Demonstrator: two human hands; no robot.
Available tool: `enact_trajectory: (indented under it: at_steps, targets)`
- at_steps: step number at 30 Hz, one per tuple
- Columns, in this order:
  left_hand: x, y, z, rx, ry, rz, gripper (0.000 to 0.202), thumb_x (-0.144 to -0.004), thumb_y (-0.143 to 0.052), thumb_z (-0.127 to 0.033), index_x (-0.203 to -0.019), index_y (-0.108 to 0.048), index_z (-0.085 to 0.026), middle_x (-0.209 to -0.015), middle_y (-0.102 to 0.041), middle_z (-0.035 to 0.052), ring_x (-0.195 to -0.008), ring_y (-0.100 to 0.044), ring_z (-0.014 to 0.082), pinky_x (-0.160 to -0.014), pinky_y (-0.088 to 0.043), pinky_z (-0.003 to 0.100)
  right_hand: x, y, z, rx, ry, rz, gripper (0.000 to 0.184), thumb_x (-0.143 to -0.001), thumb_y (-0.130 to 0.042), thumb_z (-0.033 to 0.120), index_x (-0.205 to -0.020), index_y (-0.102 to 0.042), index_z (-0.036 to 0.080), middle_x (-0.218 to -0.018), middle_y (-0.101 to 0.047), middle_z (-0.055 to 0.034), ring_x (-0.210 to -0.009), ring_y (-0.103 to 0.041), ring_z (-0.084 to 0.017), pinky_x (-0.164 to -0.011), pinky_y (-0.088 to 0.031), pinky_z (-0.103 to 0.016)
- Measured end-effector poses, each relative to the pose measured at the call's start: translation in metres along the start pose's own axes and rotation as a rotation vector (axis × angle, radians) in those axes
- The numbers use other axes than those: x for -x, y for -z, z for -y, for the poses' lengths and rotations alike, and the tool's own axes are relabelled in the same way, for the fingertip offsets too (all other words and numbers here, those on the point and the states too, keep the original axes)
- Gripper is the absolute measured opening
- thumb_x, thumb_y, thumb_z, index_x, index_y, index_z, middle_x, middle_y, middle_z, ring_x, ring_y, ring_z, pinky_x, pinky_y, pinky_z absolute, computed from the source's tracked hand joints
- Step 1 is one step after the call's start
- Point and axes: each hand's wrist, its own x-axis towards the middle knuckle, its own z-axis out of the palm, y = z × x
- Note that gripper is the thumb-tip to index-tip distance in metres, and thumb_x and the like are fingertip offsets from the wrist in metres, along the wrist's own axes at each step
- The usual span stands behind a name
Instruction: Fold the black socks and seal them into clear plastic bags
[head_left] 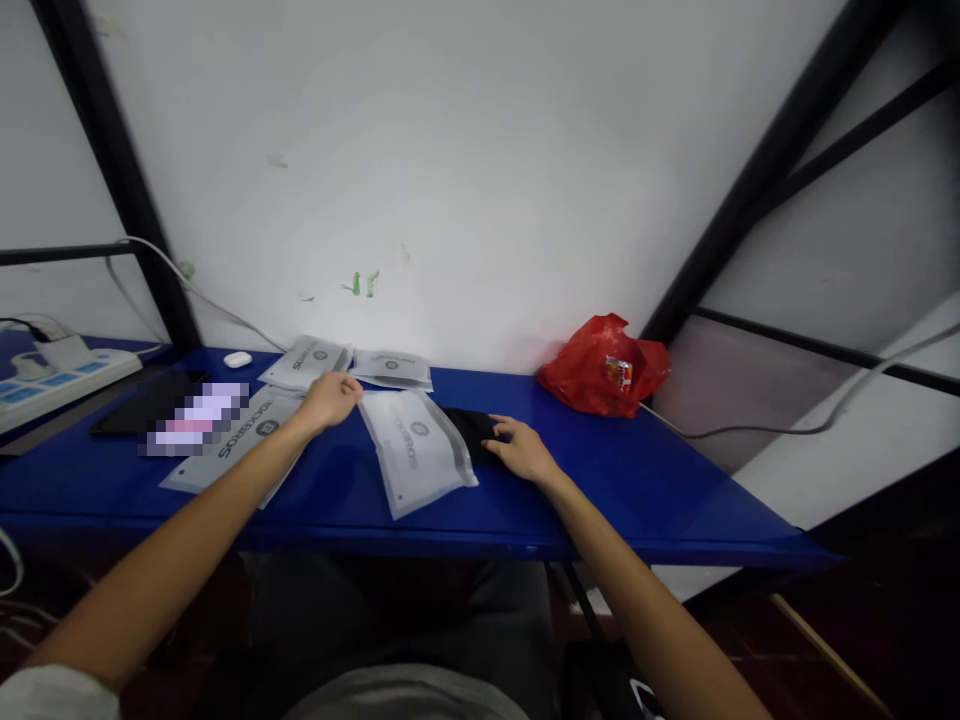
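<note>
A frosted zip bag (420, 455) with dark printed lettering lies slanted on the blue table in front of me. My left hand (334, 400) is closed, pinching the bag's upper left corner between thumb and fingers. To the bag's right, a folded black cloth-like item (474, 430) lies partly behind the bag's edge; how far it reaches under or into the bag is hidden. My right hand (523, 452) grips the right end of this black item with curled fingers.
More printed bags lie left and behind: a large bag (225, 450), a back bag (307, 362) and a smaller one (391, 368). A red plastic bag (604, 365) stands back right. Leftward are a blurred phone (196, 420), white case (238, 359) and power strip (71, 385).
</note>
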Motion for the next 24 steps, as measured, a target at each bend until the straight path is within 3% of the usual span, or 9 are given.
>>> enact_trajectory:
  at_steps: [7, 11, 15, 19, 24]
  targets:
    - [-0.047, 0.067, 0.016, -0.242, 0.01, -0.079, 0.019, -0.072, -0.053, -0.018, -0.081, -0.069, -0.015, -0.085, -0.071, 0.0043, -0.086, -0.064, 0.019, -0.074, -0.045, 0.024, 0.003, 0.005, -0.008, -0.051, -0.015, -0.025, 0.015, -0.071, -0.061, 0.022, -0.056, -0.06, 0.019, -0.124, -0.061, -0.0073, -0.111, -0.057, -0.024, -0.099, -0.039, -0.037]
    - [-0.063, 0.075, 0.021, -0.489, 0.002, -0.151, 0.028, -0.081, -0.046, -0.019, -0.098, -0.066, -0.009, -0.098, -0.068, 0.0093, -0.096, -0.061, 0.0225, -0.083, -0.043, 0.027, 0.004, 0.002, -0.009, -0.042, -0.026, -0.056, 0.016, -0.071, -0.061, 0.023, -0.055, -0.058, 0.02, -0.123, -0.061, -0.0084, -0.109, -0.059, -0.024, -0.097, -0.041, -0.037]
    - [-0.044, 0.045, 0.016, -0.649, -0.081, -0.211, 0.041, -0.088, -0.041, -0.029, -0.119, -0.053, -0.004, -0.12, -0.054, 0.0217, -0.114, -0.048, 0.0321, -0.092, -0.04, 0.039, 0.005, -0.003, -0.01, -0.017, -0.022, -0.096, 0.017, -0.072, -0.061, 0.025, -0.057, -0.06, 0.019, -0.121, -0.062, -0.0105, -0.11, -0.058, -0.024, -0.096, -0.041, -0.036]
    - [-0.004, -0.001, 0.003, -0.729, -0.332, 0.012, 0.038, -0.088, -0.043, -0.038, -0.115, -0.056, -0.015, -0.122, -0.054, 0.016, -0.116, -0.045, 0.0312, -0.094, -0.038, 0.041, 0.007, -0.004, -0.003, 0.036, 0.001, -0.087, 0.016, -0.076, -0.061, 0.03, -0.068, -0.068, 0.017, -0.122, -0.062, -0.0125, -0.112, -0.058, -0.025, -0.097, -0.041, -0.037]
    - [0.021, -0.038, -0.015, -0.597, -0.433, 0.139, 0.041, -0.091, -0.035, -0.035, -0.121, -0.053, -0.014, -0.125, -0.053, 0.0153, -0.116, -0.047, 0.0298, -0.096, -0.037, 0.041, 0.001, 0.005, -0.006, 0.059, 0.04, -0.148, 0.032, -0.087, -0.047, 0.039, -0.097, -0.069, 0.017, -0.12, -0.063, -0.012, -0.116, -0.055, -0.024, -0.102, -0.038, -0.038]
